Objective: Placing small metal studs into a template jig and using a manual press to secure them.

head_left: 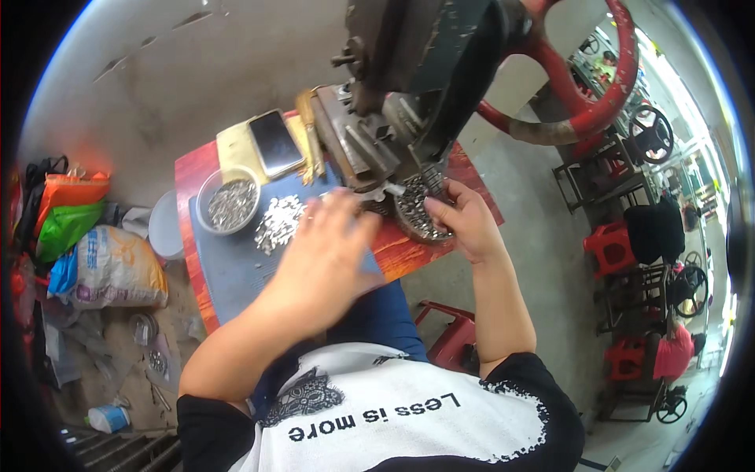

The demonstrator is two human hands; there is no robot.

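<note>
My left hand, blurred by motion, is spread over the table between a pile of small silvery metal pieces and the base of a dark hand press. Its fingers look apart, and I see nothing held in them. My right hand closes around the lower end of a dark ribbed handle beside the press. Under that handle stands a round container full of small metal parts. To the left, a clear plastic bowl holds more metal pieces.
A phone lies on a yellowish pad behind the bowl. The press's big red handwheel rises at upper right. Bags crowd the floor at left. A red stool stands below the table. At far right are other workbenches and people.
</note>
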